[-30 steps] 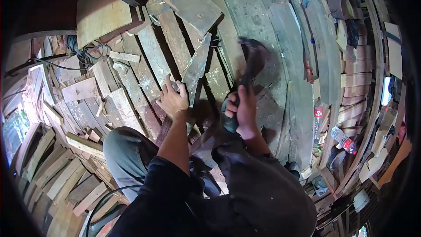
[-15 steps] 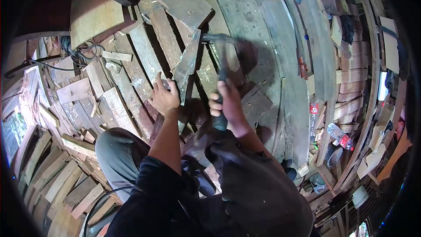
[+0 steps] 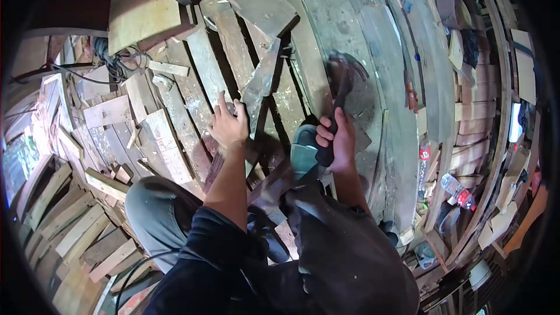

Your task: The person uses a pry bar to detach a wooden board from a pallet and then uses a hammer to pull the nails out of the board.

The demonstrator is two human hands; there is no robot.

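Note:
My right hand [image 3: 339,140] is wrapped round the dark handle of a hammer [image 3: 344,84]. The hammer's head is blurred and points away from me, above the floorboards to the right of the long planks. My left hand [image 3: 229,123] rests low over the narrow wooden boards, thumb and fingers curled round a small greyish thing [image 3: 234,108] that I cannot make out. Just beyond its fingertips a loose, pointed plank [image 3: 262,79] lies aslant across the dark gaps. A teal-grey shoe [image 3: 304,153] stands beside my right hand.
A square board [image 3: 261,4] lies at the far end of the planks. Coiled black cable [image 3: 111,58] sits at the left, above stacked wood offcuts [image 3: 87,233]. Plastic bottles [image 3: 458,191] lie on the right among scrap. A red-handled tool [image 3: 412,96] rests on boards.
The hammer has swung right, away from the planks, and my right hand has moved right with it. The shoe now shows. My left hand keeps its place on the boards as the view shifts slightly.

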